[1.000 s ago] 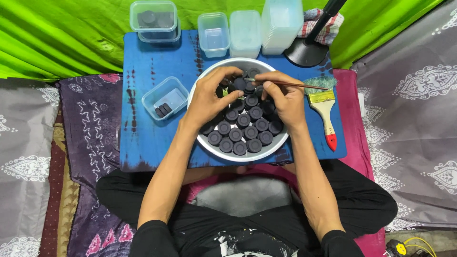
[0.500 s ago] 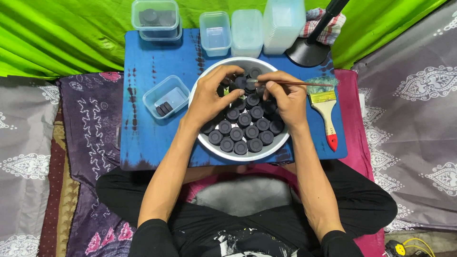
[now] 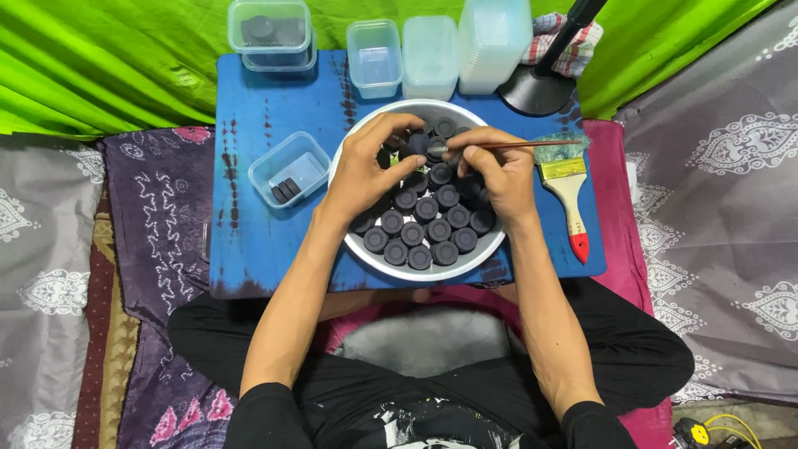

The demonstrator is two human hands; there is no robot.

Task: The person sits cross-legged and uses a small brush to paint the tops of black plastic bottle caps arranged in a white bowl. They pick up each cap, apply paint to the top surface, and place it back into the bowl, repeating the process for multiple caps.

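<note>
A white round bowl [image 3: 397, 268] on a blue low table [image 3: 249, 249] holds several dark round pucks [image 3: 426, 226] laid in rows. My left hand [image 3: 366, 170] pinches one dark puck [image 3: 418, 145] above the far side of the bowl. Close beside it, my right hand [image 3: 497, 170] grips a thin brush [image 3: 519, 145] like a pen, its tip touching that puck.
A small clear tub [image 3: 287, 168] with a few dark pieces sits left of the bowl. Several clear lidded containers [image 3: 270, 32] line the table's far edge. A wide paintbrush with a red handle [image 3: 567, 189] lies at right, beside a black lamp base [image 3: 536, 87]. Green cloth hangs behind.
Both hands stay over the bowl's far side; the puck and brush tip have shifted only slightly.
</note>
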